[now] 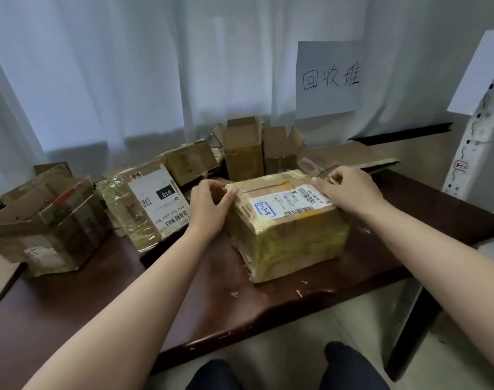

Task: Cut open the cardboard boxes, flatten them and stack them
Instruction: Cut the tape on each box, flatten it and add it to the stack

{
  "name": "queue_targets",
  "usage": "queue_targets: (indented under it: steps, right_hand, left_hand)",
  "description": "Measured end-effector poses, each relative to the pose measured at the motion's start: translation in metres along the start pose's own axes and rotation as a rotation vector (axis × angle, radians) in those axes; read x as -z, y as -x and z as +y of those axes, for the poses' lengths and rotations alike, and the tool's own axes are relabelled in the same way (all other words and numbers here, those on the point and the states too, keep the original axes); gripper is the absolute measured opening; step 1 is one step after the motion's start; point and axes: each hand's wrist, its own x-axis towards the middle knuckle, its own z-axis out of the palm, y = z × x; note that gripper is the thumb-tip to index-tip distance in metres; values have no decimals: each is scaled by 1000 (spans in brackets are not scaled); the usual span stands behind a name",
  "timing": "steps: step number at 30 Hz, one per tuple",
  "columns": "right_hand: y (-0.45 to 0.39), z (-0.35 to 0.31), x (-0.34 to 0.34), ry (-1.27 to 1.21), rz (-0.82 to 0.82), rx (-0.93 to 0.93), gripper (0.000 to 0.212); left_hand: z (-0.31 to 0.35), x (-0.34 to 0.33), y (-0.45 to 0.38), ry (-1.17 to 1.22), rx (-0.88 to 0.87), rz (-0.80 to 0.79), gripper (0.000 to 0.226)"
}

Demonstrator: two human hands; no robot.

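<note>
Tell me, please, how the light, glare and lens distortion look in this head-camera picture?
Head view: soft daylight comes through the white curtain behind the table, so the scene is backlit and dim; the tape on the box that both hands hold and on its left neighbour shines with glare; the wide lens bends the edges, slanting the white post; the far boxes look soft.

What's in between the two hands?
In the head view, the taped cardboard box lies between them: the left hand holds its left top corner, the right hand its far right edge.
</note>
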Motion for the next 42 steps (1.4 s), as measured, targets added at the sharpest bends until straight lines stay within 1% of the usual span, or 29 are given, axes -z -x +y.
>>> queue_targets:
  steps: [2,3,4,5,6,7,9,10,11,13,16,20,23,26,30,33,37,40,42]
  right_hand:
    - [-4,-3,5,-38,35,29,38]
    - [-5,-5,7,-57,54,52,39]
    - [-7,-7,9,-69,70,86,37]
    - [-6,-8,11,-71,80,129,34]
    - [-5,-10,12,-63,87,171,30]
    - [-3,-10,13,-55,96,213,27]
    - [3,-9,15,-46,106,287,27]
    - [7,-8,17,-44,106,316,29]
    - [12,-5,18,-45,102,341,30]
    - [19,-1,20,-61,105,376,31]
    - [28,9,25,-116,137,357,27]
    - [41,28,26,-175,154,245,22]
    - [55,45,20,-244,137,153,23]
    - [69,60,11,-321,140,102,16]
    - [89,73,-5,-366,164,51,25]
    - [102,77,-17,-376,120,-2,24]
    - [109,72,-27,-521,67,-150,18]
    - [112,62,-33,-623,92,-278,19]
    - [115,54,-37,-734,118,-374,20]
  left_hand:
    - [18,9,2,-33,-101,58,35]
    - [30,14,5,-39,-177,61,32]
    - [44,18,8,-38,-263,24,27]
    - [58,21,12,-31,-341,-63,26]
    - [71,22,17,-29,-397,-193,31]
    - [80,21,23,-51,-427,-345,42]
    - [88,11,31,-199,-449,-614,62]
    - [87,4,34,-289,-447,-692,67]
    - [85,-1,36,-360,-435,-734,68]
    - [82,-8,35,-368,-394,-753,64]
    - [83,-14,29,-324,-349,-767,62]
    - [90,-18,26,-290,-308,-774,62]
    - [97,-17,25,-243,-266,-780,49]
    - [99,-17,23,-242,-239,-788,47]
    - [96,-20,25,-211,-207,-761,47]
    - [94,-21,27,-178,-185,-754,47]
    - [90,-19,26,-209,-178,-738,52]
    - [90,-18,28,-247,-187,-720,57]
    - [91,-19,29,-254,-194,-722,57]
